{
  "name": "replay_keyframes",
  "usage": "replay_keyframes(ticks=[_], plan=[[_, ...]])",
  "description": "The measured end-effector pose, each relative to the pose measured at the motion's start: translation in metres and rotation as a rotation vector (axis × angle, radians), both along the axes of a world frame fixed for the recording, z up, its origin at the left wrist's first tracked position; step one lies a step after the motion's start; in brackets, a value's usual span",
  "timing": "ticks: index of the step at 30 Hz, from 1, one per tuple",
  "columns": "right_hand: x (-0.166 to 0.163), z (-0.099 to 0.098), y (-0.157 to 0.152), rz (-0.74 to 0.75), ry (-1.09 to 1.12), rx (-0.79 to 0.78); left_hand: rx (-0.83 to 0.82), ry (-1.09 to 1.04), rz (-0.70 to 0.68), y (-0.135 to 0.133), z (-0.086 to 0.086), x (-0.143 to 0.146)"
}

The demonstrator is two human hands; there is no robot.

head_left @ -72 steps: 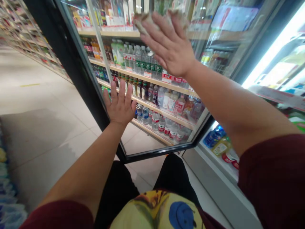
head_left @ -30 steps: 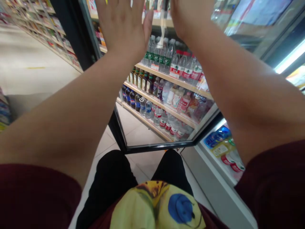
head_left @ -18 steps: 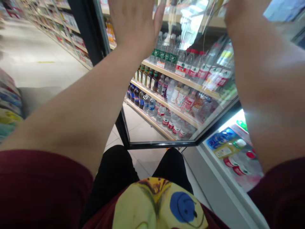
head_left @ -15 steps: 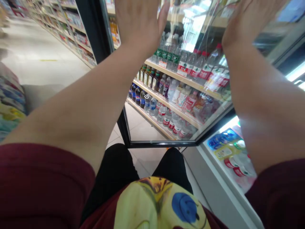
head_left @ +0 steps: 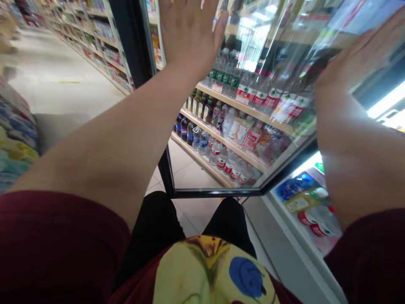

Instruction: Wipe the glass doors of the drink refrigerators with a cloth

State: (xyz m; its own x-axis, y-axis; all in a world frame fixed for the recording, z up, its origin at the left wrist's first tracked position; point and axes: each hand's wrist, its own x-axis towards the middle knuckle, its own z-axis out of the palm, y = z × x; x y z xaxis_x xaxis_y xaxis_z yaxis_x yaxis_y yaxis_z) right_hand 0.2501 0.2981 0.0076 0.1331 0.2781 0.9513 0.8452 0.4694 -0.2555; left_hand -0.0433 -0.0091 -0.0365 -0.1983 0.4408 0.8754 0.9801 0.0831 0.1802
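My left hand (head_left: 191,38) is raised at the top of the head view in front of a black-framed glass door (head_left: 218,193). Its fingers are stretched, the thumb stands apart, and the fingertips run past the top edge. Whether the palm touches the pane, I cannot tell. At the upper right, my right hand (head_left: 357,59) is seen edge-on near the same door, its fingers extended and slightly blurred. Neither hand shows anything in it. The door stands swung out from a lit drinks cooler (head_left: 281,236), and bottles and shelves show through or in the glass.
Inside the cooler at the lower right lie a yellow-green bottle (head_left: 300,203) and red-labelled water bottles (head_left: 316,221). Long store shelves (head_left: 104,46) line an aisle at the left. A colourful printed item (head_left: 15,139) is at the left edge. My knees (head_left: 160,219) are just below the door.
My right hand has moved to the right, away from my left hand, and shows more edge-on. The left hand sits slightly lower and to the right in view. The door looks nearly unchanged.
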Motion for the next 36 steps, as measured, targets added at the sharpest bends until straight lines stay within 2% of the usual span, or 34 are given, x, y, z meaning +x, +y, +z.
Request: replay_keyframes(ticks=[3, 5, 7, 10, 12, 14, 16, 19, 21, 23, 26, 28, 29, 30, 34, 36], plan=[[-0.005, -0.010, -0.025, -0.079, 0.112, -0.185, -0.016, 0.026, 0.004, -0.001, -0.001, 0.001], [-0.006, -0.014, -0.037, -0.047, 0.107, -0.241, -0.049, 0.034, 0.033, 0.000, 0.000, 0.002], [-0.006, -0.030, -0.045, -0.041, 0.104, -0.257, -0.046, 0.020, 0.027, 0.001, 0.001, 0.003], [-0.003, -0.086, -0.056, -0.040, 0.111, -0.274, -0.069, -0.005, 0.045, 0.004, 0.004, 0.007], [-0.001, -0.126, -0.064, -0.011, 0.087, -0.258, -0.136, -0.014, 0.117, 0.006, 0.006, 0.009], [0.001, -0.147, -0.067, 0.013, 0.071, -0.240, -0.168, 0.009, 0.177, 0.009, 0.005, 0.009], [0.002, -0.141, -0.063, 0.012, 0.083, -0.229, -0.137, 0.059, 0.177, 0.011, 0.004, 0.007], [0.000, -0.108, -0.052, 0.001, 0.163, -0.214, -0.102, 0.056, 0.139, 0.013, 0.002, 0.004], [-0.008, -0.105, -0.051, 0.047, 0.211, -0.228, -0.076, 0.049, 0.104, 0.013, 0.001, 0.003], [-0.022, -0.131, -0.061, 0.157, 0.207, -0.250, -0.036, 0.062, 0.072, 0.014, 0.001, 0.003], [-0.042, -0.197, -0.090, 0.314, 0.110, -0.254, 0.009, 0.057, 0.038, 0.016, 0.000, 0.001], [-0.050, -0.223, -0.103, 0.378, 0.051, -0.253, 0.005, 0.052, 0.020, 0.018, 0.000, -0.002], [-0.052, -0.223, -0.107, 0.397, 0.030, -0.247, 0.006, 0.053, 0.020, 0.019, 0.000, -0.003], [-0.054, -0.216, -0.108, 0.410, 0.015, -0.235, 0.014, 0.056, 0.026, 0.020, 0.000, -0.005], [-0.063, -0.155, -0.107, 0.379, -0.080, -0.109, 0.031, 0.066, 0.010, 0.018, -0.001, -0.005], [-0.074, -0.144, -0.116, 0.350, -0.147, -0.060, 0.005, 0.060, -0.008, 0.016, -0.001, -0.003]])
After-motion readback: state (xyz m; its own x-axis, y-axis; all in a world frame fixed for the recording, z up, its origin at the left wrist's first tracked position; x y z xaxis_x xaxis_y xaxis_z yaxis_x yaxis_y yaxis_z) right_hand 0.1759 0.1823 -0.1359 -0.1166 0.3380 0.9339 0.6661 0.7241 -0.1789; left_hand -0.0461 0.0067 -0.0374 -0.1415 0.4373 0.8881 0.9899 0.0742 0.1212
